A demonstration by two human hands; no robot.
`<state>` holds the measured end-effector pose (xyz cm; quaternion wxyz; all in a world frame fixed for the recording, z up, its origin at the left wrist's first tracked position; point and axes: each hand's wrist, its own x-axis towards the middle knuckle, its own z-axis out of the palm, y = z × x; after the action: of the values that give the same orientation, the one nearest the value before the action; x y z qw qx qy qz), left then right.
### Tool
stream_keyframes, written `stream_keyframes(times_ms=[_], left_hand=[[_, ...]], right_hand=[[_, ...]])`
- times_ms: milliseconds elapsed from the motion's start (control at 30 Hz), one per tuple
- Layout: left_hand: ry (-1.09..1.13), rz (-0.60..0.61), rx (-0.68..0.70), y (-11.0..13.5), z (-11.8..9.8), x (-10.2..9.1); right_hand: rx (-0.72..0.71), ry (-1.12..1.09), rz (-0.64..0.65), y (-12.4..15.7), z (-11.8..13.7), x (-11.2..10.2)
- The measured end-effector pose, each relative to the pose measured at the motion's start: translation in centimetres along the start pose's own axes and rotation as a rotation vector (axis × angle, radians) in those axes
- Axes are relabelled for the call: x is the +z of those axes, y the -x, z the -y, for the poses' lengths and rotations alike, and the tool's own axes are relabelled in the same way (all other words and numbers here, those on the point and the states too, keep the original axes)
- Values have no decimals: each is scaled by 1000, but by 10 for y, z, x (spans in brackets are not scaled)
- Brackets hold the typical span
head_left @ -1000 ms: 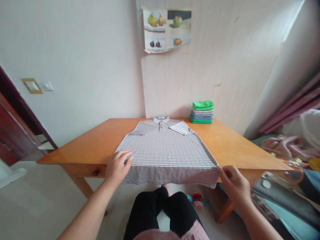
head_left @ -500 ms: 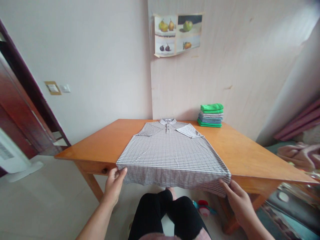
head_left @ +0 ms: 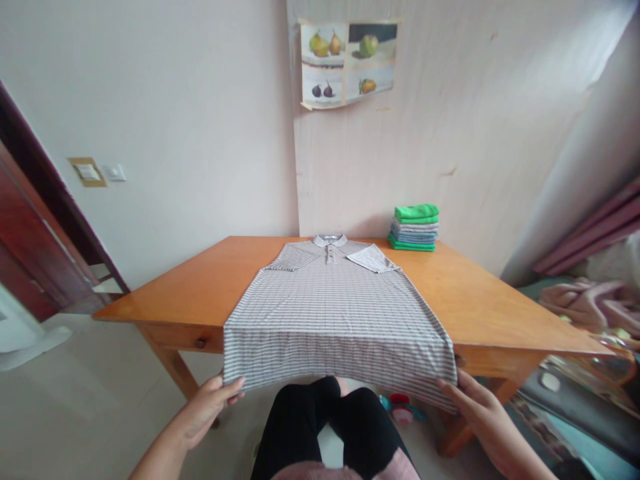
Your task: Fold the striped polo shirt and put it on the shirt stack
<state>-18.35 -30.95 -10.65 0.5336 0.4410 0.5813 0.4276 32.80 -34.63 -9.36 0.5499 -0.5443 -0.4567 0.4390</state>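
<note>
A grey striped polo shirt (head_left: 330, 300) lies front up on the wooden table, its collar at the back edge and both short sleeves folded inward over the chest. Its lower part hangs over the table's front edge. At the hem's left corner my left hand (head_left: 207, 403) pinches the cloth between thumb and fingers. My right hand (head_left: 475, 400) grips the hem near its right corner, the fingertips partly behind the fabric. Between the two hands the hem sags slightly.
On the wooden table (head_left: 480, 300) a stack of folded clothes (head_left: 414, 228), green, white and blue, stands at the back right. Fruit pictures (head_left: 349, 63) hang on the wall. Below the table lies a red and blue toy (head_left: 401, 408). My legs (head_left: 325, 427) are under the front edge.
My left hand has moved down from the table edge to the hem's left corner and pinches it there. The hanging part now looks straighter. The view has shifted slightly.
</note>
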Motion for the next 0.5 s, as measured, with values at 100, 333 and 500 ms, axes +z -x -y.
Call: stream_keyframes(times_ms=[100, 333, 500], left_hand=[[24, 45, -23, 8, -5, -10], [116, 130, -7, 20, -15, -27], [152, 98, 41, 26, -37, -32]], right_hand=[[21, -17, 54, 5, 2, -7], [107, -51, 123, 16, 13, -22], [90, -63, -6, 22, 30, -29]])
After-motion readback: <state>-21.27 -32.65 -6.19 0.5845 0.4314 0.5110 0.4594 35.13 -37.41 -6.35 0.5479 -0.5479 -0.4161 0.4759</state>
